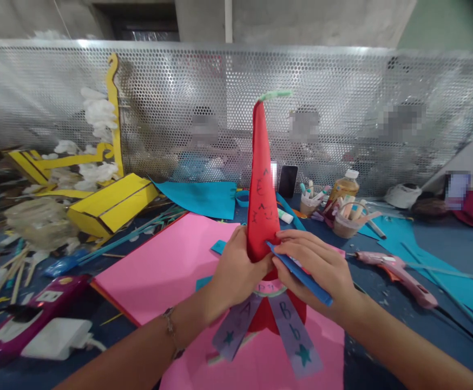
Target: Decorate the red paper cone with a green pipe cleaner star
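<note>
A tall red paper cone stands upright before me, with dark drawn marks on its side and a bent green tip. My left hand is wrapped round its lower part. Pinched in my right hand is a stiff blue strip, one end touching or very close to the cone's side. Below my hands, two purple paper strips with letters and green stars, a left strip and a right strip, fan out from a pink band. My fingers hide part of the cone's base.
Pink sheets lie under the work. A pink glue gun rests at right, near marker cups and a bottle. At left are a purple power strip, a white adapter and yellow cardboard. Behind stands a perforated metal screen.
</note>
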Demonstrator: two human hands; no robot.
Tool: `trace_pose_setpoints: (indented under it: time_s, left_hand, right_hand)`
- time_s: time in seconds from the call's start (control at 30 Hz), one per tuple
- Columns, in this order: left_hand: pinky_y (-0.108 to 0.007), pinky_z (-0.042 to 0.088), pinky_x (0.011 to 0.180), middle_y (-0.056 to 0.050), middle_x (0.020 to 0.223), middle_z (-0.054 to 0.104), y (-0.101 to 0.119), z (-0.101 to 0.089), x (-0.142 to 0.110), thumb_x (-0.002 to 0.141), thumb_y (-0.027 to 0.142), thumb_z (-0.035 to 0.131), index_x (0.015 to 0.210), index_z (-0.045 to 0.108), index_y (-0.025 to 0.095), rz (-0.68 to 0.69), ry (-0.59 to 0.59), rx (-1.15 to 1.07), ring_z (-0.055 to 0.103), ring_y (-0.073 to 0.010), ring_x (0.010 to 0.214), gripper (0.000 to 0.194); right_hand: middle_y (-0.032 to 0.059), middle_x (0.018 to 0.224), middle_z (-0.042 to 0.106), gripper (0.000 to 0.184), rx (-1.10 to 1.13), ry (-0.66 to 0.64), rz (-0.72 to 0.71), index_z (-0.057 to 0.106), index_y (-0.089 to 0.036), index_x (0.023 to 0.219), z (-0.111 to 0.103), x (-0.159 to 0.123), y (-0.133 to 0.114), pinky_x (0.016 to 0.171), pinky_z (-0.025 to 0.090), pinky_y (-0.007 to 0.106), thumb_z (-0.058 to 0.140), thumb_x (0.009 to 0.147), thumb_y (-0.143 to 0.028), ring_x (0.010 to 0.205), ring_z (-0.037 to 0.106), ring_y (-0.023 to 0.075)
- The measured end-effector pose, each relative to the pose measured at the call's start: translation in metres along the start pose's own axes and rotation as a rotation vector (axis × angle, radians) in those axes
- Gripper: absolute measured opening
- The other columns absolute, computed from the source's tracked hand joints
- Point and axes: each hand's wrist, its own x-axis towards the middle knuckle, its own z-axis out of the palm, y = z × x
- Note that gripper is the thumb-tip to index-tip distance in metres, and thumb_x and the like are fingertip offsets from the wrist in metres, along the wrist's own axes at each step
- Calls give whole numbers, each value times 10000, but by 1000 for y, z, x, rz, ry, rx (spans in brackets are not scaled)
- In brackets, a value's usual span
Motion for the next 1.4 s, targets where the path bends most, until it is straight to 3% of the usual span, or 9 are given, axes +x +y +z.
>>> trace_pose_setpoints:
  time_s: [0.17, 0.5, 0.97, 1.4]
  left_hand:
    - [-422, 540, 896, -86, 1147, 680, -1, 0, 0, 843, 350, 727, 1178, 629, 216, -32, -10, -48, 656, -275, 1016, 374]
    - [-387, 547, 886, -80, 1152, 680, 1, 2, -1, 853, 312, 698, 1185, 637, 208, -41, -3, -68, 664, -251, 1000, 353]
    - [-391, 546, 874, -86, 1109, 682, 1, 1, 0, 873, 362, 699, 1174, 623, 183, -27, 1, -27, 665, -250, 982, 358]
    - [-385, 548, 903, -79, 1169, 697, 1, 0, -1, 856, 276, 706, 1219, 615, 194, -43, 3, -65, 671, -252, 1028, 383]
  right_hand:
    - [112, 988, 757, 220, 10, -4, -2, 648, -136, 1091, 0, 1, 1, 965, 614, 376, 680, 888, -59, 1034, 706, 236]
    - [61, 878, 758, 199, 18, 23, 8, 665, -186, 1046, -1, 5, -2, 889, 648, 367, 644, 885, -71, 953, 740, 232]
    - [62, 914, 772, 197, 0, -4, -17, 645, -181, 1048, -1, 2, 4, 1000, 618, 371, 660, 888, -67, 1030, 748, 233]
    - [95, 941, 770, 184, -3, 29, 35, 643, -198, 1021, -3, 4, 0, 874, 664, 368, 628, 891, -69, 1013, 762, 250]
